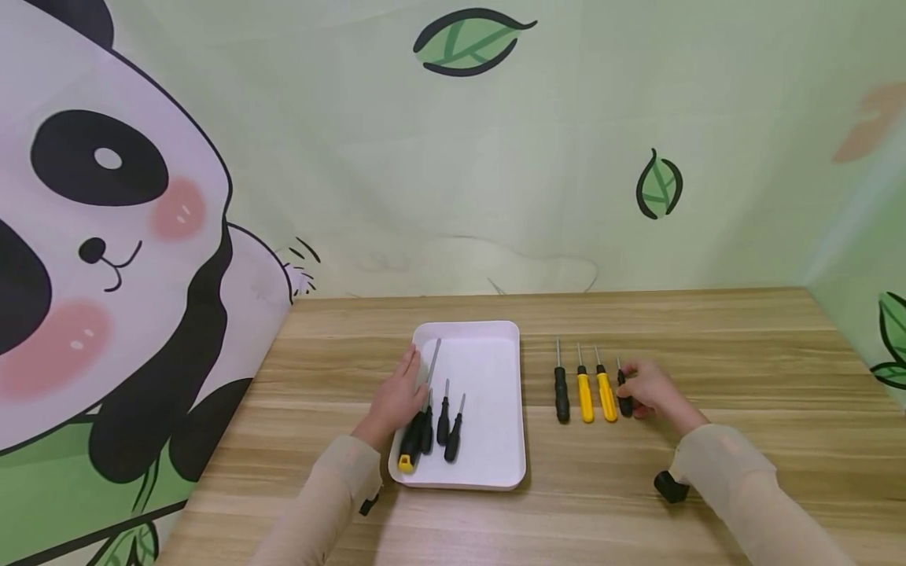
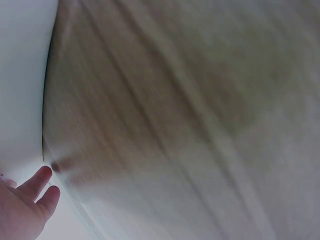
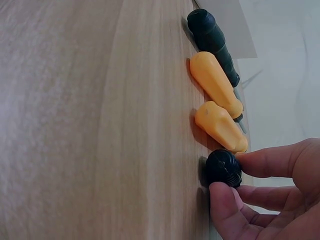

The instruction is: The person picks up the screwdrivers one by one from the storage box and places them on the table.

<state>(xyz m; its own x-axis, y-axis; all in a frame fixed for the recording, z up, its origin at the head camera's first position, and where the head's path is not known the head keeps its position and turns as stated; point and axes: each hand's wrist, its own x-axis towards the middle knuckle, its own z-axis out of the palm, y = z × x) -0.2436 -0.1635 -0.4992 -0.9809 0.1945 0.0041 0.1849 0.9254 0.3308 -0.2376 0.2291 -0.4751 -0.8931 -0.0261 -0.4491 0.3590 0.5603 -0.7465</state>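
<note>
My right hand [image 1: 653,387] pinches the black handle of a small screwdriver [image 3: 223,169] between thumb and fingers, at the right end of a row on the table. Left of it in the row lie two yellow-handled screwdrivers [image 1: 606,395] and a longer black-handled screwdriver [image 1: 561,393]. My left hand [image 1: 396,399] rests at the left rim of a white tray [image 1: 495,440], its fingers extended. Inside the tray, several black-handled screwdrivers [image 1: 454,440] lie side by side, the largest with a yellow handle end [image 1: 406,462] and partly hidden by the left hand.
The wooden table [image 1: 602,487] meets a green cloth backdrop [image 1: 566,196] printed with a panda and leaves. A black wrist camera [image 1: 670,487] hangs below the right sleeve.
</note>
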